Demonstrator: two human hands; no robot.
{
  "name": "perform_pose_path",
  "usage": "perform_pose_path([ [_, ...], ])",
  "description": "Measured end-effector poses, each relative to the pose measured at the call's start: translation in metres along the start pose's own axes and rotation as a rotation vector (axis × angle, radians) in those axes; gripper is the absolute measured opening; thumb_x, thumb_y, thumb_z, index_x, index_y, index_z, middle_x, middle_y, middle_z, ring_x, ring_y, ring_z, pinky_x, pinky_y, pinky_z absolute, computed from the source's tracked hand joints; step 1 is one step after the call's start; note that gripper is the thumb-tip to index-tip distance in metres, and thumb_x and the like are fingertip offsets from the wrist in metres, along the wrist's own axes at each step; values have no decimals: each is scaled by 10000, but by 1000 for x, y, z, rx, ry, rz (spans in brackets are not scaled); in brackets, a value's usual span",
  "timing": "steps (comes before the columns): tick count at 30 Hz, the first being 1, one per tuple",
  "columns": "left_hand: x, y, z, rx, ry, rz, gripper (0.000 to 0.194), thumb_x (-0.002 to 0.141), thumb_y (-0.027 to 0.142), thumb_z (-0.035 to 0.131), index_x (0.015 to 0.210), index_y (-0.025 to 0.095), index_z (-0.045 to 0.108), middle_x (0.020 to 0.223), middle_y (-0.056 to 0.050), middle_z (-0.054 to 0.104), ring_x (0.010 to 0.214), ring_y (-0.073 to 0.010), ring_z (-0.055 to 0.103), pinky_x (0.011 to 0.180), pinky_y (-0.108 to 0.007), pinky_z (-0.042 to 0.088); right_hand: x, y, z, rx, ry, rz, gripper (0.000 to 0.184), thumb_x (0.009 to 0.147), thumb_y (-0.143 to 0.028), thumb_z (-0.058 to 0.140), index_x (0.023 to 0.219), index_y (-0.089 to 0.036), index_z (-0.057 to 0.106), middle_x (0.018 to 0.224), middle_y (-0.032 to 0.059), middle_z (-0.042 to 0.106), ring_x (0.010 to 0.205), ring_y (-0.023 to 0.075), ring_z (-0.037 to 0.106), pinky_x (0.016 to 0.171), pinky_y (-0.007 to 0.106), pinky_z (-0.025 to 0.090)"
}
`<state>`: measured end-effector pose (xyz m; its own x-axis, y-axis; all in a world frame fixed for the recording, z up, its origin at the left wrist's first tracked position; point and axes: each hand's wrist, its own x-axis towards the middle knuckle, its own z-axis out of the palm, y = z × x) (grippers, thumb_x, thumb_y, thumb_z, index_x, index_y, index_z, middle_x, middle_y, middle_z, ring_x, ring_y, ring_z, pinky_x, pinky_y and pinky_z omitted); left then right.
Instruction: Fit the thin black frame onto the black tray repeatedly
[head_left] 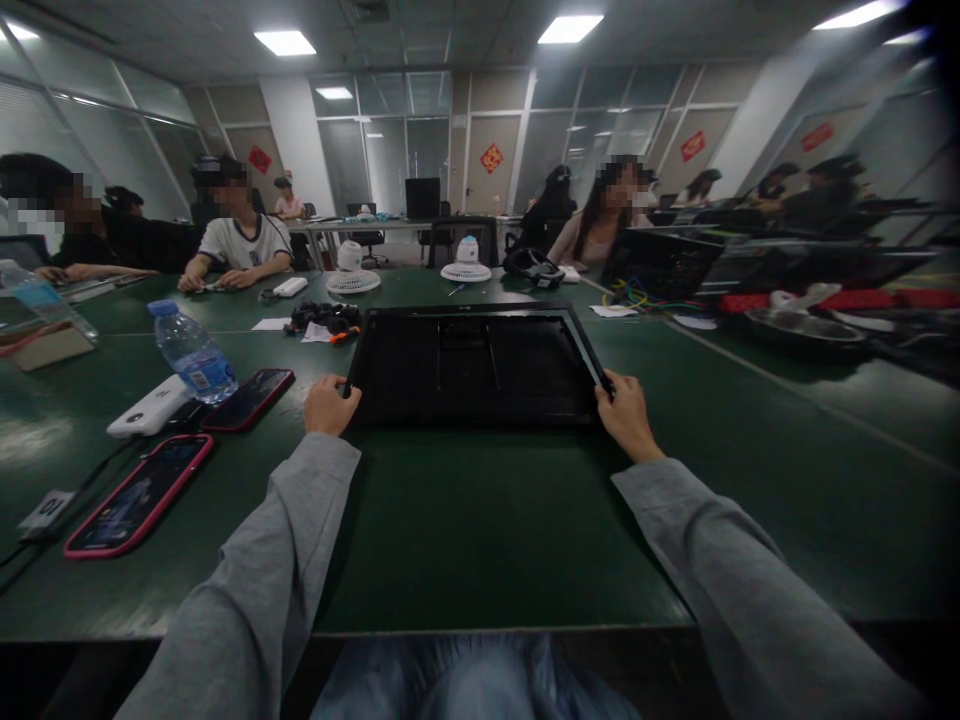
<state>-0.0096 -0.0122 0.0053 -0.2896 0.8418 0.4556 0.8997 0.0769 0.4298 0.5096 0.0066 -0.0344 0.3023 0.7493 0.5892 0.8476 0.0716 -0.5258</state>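
Observation:
A wide black monitor housing [397, 365], hollow and without a visible screen panel, is in front of me on the green table [487, 530]. Its left side is gripped by my left hand [328, 406], thumb over the edge and fingers curled around it. On the opposite side my right hand [626, 410] is closed around the edge in the same way. Both hands' fingertips are partly hidden by the frame. A small logo shows on the far rim, and a raised rectangular section runs down the middle of the inside.
Left of me are a water bottle [193, 355], a white power bank [150, 405], and two phones [139, 500] [250, 398] with a cable. Beyond the housing lie dark gear [326, 318], two small white fans [352, 278] [466, 268] and a headset [532, 265]. Several people sit around.

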Motion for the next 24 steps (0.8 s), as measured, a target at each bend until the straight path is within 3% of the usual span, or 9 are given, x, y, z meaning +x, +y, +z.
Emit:
perform_pose_path([
  [7, 0, -1, 0, -29, -68, -69, 250, 794, 395, 603, 958, 213, 654, 1001, -119, 712, 956, -299, 659, 822, -401, 481, -2, 2, 1, 19, -15, -10, 447, 825, -284, 495, 1223, -145, 644, 1052, 155, 575, 1018, 297, 565, 985, 489, 463],
  [15, 0, -3, 0, -53, -55, -65, 247, 811, 417, 596, 955, 226, 659, 952, -118, 730, 953, -312, 670, 826, -412, 484, -3, 3, 2, 40, -45, 30, 425, 806, -275, 513, 1184, -142, 655, 1088, 160, 610, 1053, 301, 577, 1006, 484, 455],
  [24, 2, -4, 0, -37, -78, -79, 301, 818, 415, 586, 1033, 219, 661, 1040, -125, 741, 993, -329, 675, 831, -425, 486, -3, 0, 0, 47, -84, 21, 410, 797, -247, 529, 1171, -127, 646, 1130, 162, 658, 1064, 289, 611, 1002, 460, 464],
])
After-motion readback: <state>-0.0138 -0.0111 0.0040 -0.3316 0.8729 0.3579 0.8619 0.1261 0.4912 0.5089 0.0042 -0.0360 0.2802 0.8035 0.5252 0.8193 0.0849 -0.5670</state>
